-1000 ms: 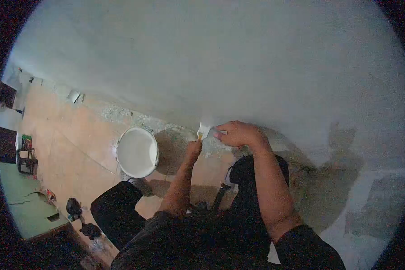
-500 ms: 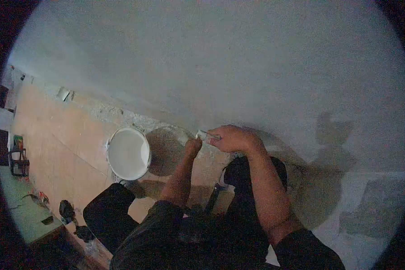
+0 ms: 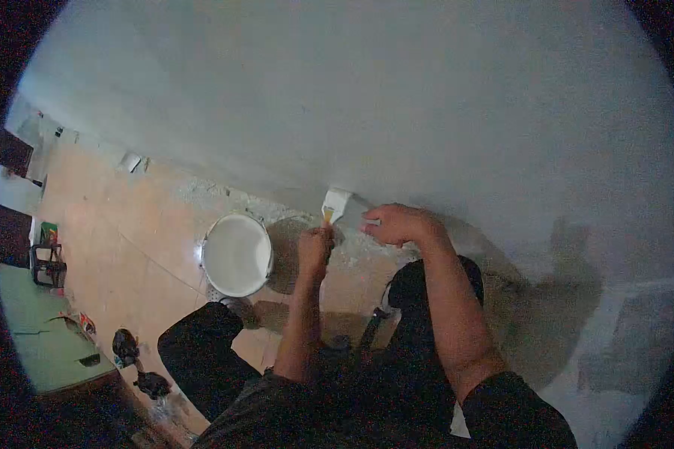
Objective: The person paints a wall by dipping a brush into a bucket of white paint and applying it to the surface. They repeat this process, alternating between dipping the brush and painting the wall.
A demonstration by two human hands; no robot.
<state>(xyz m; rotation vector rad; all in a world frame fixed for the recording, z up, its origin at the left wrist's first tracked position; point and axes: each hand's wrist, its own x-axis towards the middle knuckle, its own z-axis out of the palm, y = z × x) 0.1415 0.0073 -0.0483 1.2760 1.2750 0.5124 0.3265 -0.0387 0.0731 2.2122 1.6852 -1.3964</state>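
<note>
My left hand (image 3: 316,248) is closed round the yellow handle of a tool with a wide white head (image 3: 337,203), which points up at the foot of the grey wall (image 3: 352,97). Just to the right, my right hand (image 3: 401,225) has its fingers curled around a small pale object (image 3: 372,222), too small to name. A white bucket (image 3: 237,256), with whitish material inside, stands on the floor to the left of my left hand.
Black bags (image 3: 126,346) lie on the tan floor (image 3: 112,224) at the lower left, near a green surface (image 3: 45,337) with a dark-framed object (image 3: 47,263). Pale rubble (image 3: 225,196) runs along the wall's foot. My bent knees flank my arms.
My hands have moved apart, and the white tool head now shows fully above my left hand. The view has shifted, so the bucket and floor items appear farther right.
</note>
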